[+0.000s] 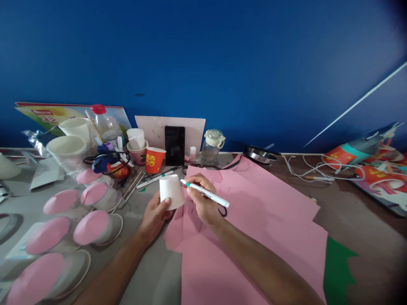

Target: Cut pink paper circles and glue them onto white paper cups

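Note:
My left hand (154, 216) is wrapped round a white paper cup (171, 191), which stands upside down on the edge of the pink paper sheets (254, 220). In my right hand (203, 202) a white marker pen with a teal tip (205, 192) is pinched. Its tip touches the right side of the cup. My right wrist rests on the pink paper.
Several upturned white cups with pink paper bottoms (92, 226) stand at the left. Behind are a red cup (154, 159), a black phone (174, 145), a glue gun (104, 163), bottles, stacked white cups (68, 148) and loose pens (155, 178). White cables (311, 167) and green paper (337, 271) lie at the right.

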The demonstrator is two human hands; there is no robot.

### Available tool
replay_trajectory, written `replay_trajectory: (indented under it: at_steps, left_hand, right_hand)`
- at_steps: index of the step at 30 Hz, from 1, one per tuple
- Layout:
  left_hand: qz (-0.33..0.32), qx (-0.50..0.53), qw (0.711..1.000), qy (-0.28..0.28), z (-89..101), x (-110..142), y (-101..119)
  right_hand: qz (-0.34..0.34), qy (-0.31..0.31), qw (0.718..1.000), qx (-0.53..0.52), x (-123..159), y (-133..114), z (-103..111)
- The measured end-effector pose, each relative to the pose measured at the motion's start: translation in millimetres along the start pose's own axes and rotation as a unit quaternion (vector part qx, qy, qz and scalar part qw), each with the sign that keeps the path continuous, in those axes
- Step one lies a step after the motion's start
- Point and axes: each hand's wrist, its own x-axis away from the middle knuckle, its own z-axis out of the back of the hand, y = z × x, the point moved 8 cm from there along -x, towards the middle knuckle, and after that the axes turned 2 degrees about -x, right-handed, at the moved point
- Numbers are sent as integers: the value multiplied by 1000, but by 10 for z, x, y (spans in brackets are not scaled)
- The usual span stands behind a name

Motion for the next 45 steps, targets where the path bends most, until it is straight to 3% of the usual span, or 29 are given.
replay_trajectory:
  at_steps: [5,10,16,23,30,34,45]
  left_hand:
    - [1,19,1000,1,5,0,3]
    - [11,30,999,12,8,1,22]
    - [-10,57,998,12,29,-23,41]
    - [22,82,996,-4,64,-29,-12]
    - [63,139,988,-2,86,-39,-38]
    - [79,156,985,-1,82,-36,-62]
    - [81,195,977,-11,112,-51,-98]
  right_hand:
    - [-67,56,995,-57,12,109,36]
    - [-88,31,993,-73,3,154,-34]
    - [6,25,999,38,15,87,-32]
    - [119,-7,987,110,132,51,-164]
    - [275,-30,928,250,267,-162,-243]
    - [337,-43,900,271,333,-238,-295]
    - [376,-64,888,258,378,-320,-353]
